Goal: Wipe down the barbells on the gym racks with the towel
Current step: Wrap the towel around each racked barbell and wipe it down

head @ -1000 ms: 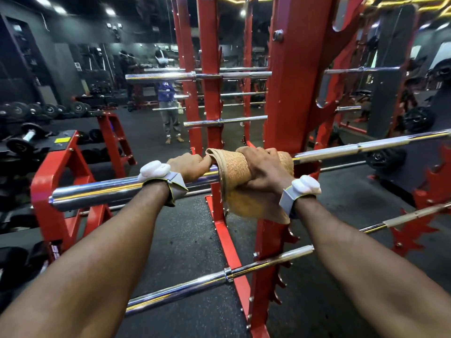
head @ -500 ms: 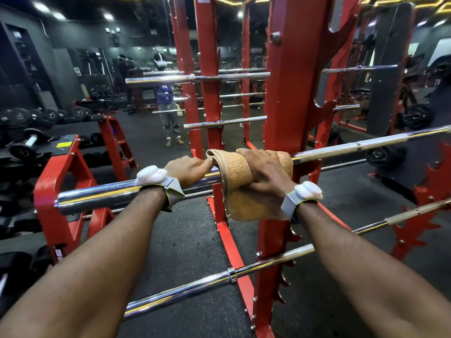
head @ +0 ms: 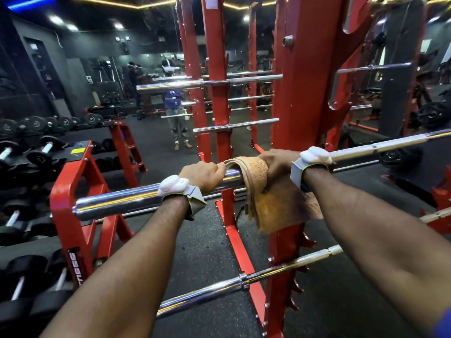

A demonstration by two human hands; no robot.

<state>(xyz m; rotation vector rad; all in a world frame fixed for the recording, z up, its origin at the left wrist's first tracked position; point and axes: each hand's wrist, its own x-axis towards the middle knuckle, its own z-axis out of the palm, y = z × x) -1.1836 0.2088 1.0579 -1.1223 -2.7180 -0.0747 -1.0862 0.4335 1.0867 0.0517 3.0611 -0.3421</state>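
Right hand (head: 275,162) clamps towel (head: 275,206) round barbell (head: 122,203); left hand (head: 202,175) grips bare steel beside towel; a tight wrap should wipe best.

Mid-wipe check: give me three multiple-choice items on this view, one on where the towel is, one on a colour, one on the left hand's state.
1. Where is the towel? A on the floor; B draped over the barbell under the right hand; C on the dumbbell rack.
2. What colour is the rack upright? A blue; B yellow; C red.
3. What is the left hand doing? A gripping the barbell; B hanging free; C resting on a dumbbell.
Answers: 1 B, the cloth hangs over the bar in the right hand's grip. 2 C, its paint is red. 3 A, its fingers curl round the chrome.
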